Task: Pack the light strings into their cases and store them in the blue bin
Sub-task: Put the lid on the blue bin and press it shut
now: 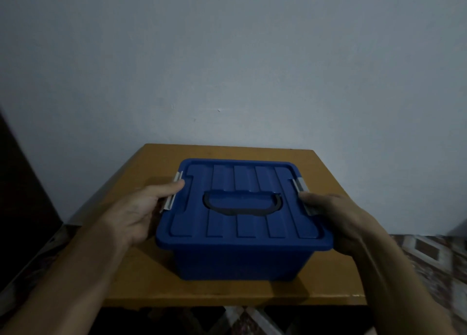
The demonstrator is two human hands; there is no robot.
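Note:
The blue bin (237,258) stands in the middle of a small wooden table (141,279), its ribbed lid (242,223) on top with a dark handle (242,204) folded flat. A grey latch sits on each short side. My left hand (141,210) grips the left latch (171,195), thumb on top of it. At the other side my right hand (336,221) holds the right latch (303,195), its fingers under the lid's edge. No light strings or cases are visible; the bin's inside is hidden.
A plain pale wall rises right behind the table. Dark furniture (22,183) stands at the left. Patterned floor tiles (429,253) show to the right and below the table's front edge.

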